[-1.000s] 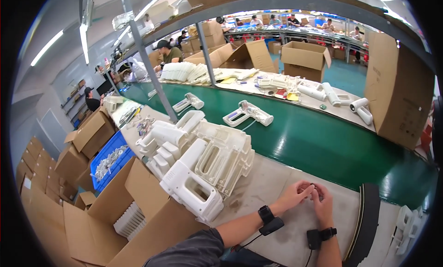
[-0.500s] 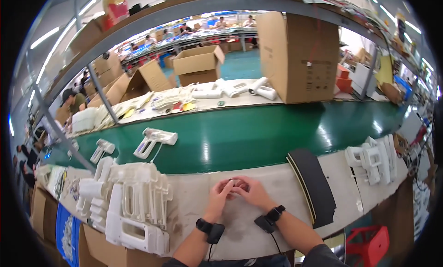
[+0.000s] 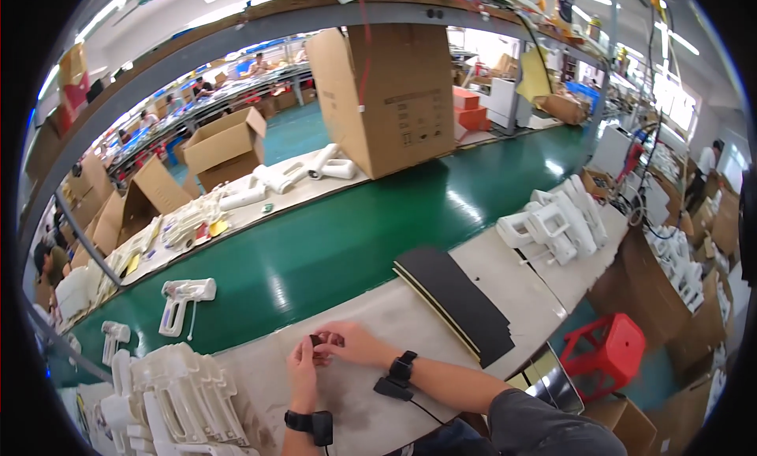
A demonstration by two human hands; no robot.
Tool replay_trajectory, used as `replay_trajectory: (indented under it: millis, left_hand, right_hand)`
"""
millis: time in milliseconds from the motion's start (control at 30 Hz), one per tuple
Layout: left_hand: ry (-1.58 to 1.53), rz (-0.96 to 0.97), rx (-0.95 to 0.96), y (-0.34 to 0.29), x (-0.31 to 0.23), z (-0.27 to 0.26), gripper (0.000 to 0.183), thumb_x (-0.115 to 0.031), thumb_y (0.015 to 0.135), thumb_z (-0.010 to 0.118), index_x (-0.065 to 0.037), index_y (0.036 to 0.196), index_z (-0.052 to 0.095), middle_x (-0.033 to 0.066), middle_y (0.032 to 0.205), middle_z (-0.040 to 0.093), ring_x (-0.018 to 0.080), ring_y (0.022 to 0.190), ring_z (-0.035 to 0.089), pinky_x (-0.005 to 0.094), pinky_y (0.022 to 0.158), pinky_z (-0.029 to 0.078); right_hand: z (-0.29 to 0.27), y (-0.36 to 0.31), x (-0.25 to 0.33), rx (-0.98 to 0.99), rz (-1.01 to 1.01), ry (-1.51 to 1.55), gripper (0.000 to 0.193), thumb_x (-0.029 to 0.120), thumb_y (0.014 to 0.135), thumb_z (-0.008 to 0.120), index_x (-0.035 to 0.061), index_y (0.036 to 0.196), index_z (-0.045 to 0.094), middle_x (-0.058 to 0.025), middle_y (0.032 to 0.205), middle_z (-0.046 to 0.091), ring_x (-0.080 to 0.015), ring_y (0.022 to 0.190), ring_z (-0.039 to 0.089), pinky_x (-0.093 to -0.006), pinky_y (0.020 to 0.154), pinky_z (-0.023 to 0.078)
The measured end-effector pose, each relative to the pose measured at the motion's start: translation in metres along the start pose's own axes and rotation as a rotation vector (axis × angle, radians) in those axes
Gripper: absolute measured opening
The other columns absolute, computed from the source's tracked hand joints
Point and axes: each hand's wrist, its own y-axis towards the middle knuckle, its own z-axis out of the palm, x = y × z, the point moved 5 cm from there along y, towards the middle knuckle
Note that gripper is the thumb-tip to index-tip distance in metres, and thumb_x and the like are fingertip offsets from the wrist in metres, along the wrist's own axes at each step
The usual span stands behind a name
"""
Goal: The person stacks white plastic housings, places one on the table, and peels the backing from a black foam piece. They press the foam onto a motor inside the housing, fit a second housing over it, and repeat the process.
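Observation:
My left hand (image 3: 302,363) and my right hand (image 3: 351,342) meet above the pale work surface (image 3: 371,385). Between their fingertips is a small black piece (image 3: 316,340), too small to tell its kind. The left fingers pinch it from below, while the right fingers curl against it and are slightly blurred. To the left of my hands stands a stack of white gun-shaped plastic housings (image 3: 177,393). Right of them lies a pile of long curved black foam strips (image 3: 457,302), with yellowish edges on the near left side.
Beyond my hands runs a green conveyor belt (image 3: 339,243) carrying a white gun-shaped housing (image 3: 185,302). More white housings (image 3: 552,223) stand at the right end of the table. A tall cardboard box (image 3: 402,101) is across the belt; a red stool (image 3: 603,353) stands at lower right.
The view has swung to the right, so the table and belt appear farther left and tilted. My hands stay together, and the black piece now shows between the fingertips.

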Motion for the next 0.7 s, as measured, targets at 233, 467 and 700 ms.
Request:
replay_trajectory:
  millis: [233, 467, 700]
  left_hand:
    - [0.018, 0.095, -0.099, -0.008, -0.017, 0.011, 0.031, -0.027, 0.102, 0.059, -0.001, 0.118, 0.064, 0.0064, 0.102, 0.068, 0.0116, 0.080, 0.065, 0.0253, 0.065, 0.053]
    - [-0.055, 0.049, -0.048, -0.008, -0.016, 0.003, 0.030, -0.019, 0.099, 0.062, -0.003, 0.125, 0.061, 0.0053, 0.110, 0.066, 0.0111, 0.091, 0.063, 0.0257, 0.070, 0.052]
    - [-0.150, 0.027, -0.083, -0.003, -0.006, -0.002, 0.028, -0.018, 0.099, 0.062, 0.000, 0.120, 0.061, 0.0057, 0.106, 0.065, 0.0114, 0.085, 0.063, 0.0253, 0.068, 0.051]
  right_hand:
    - [-0.003, 0.000, -0.008, -0.035, 0.048, 0.047, 0.026, 0.020, 0.092, 0.072, 0.0017, 0.108, 0.064, -0.0018, 0.077, 0.064, -0.0077, 0.066, 0.056, -0.0250, 0.063, 0.048]
    - [-0.001, 0.000, 0.000, 0.021, -0.025, 0.012, 0.025, 0.021, 0.091, 0.074, 0.0021, 0.104, 0.065, -0.0012, 0.074, 0.062, -0.0075, 0.065, 0.054, -0.0245, 0.062, 0.048]
    - [0.000, 0.000, 0.000, 0.037, -0.010, 0.016, 0.028, 0.022, 0.089, 0.074, 0.0018, 0.107, 0.066, -0.0011, 0.075, 0.063, -0.0077, 0.065, 0.055, -0.0248, 0.062, 0.048]
